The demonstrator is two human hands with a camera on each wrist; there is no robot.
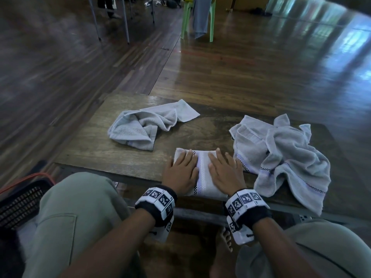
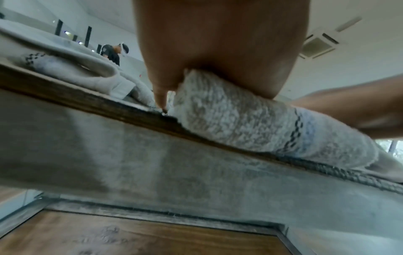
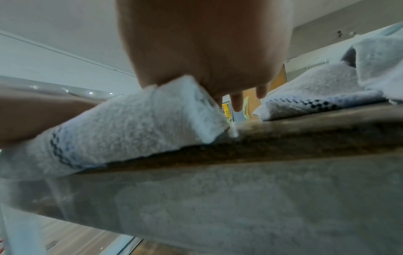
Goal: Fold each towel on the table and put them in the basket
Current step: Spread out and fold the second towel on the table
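A folded white towel (image 1: 203, 173) with a checked stripe lies at the near edge of the wooden table (image 1: 124, 157). My left hand (image 1: 181, 170) presses flat on its left half and my right hand (image 1: 223, 170) presses flat on its right half, fingers straight. The left wrist view shows the folded towel (image 2: 240, 120) under my palm (image 2: 218, 43); in the right wrist view the same towel (image 3: 135, 124) lies under my right palm (image 3: 205, 43). A crumpled grey towel (image 1: 144, 125) lies at the back left. Another crumpled towel (image 1: 285, 155) spreads at the right. A dark basket (image 1: 18, 205) sits low at the left.
An orange cable (image 1: 30, 176) runs by the basket. My knees (image 1: 76, 207) are close under the table edge. A green chair (image 1: 197, 17) with cloth over it stands far behind on the wooden floor. Another person (image 2: 112, 53) shows in the left wrist view.
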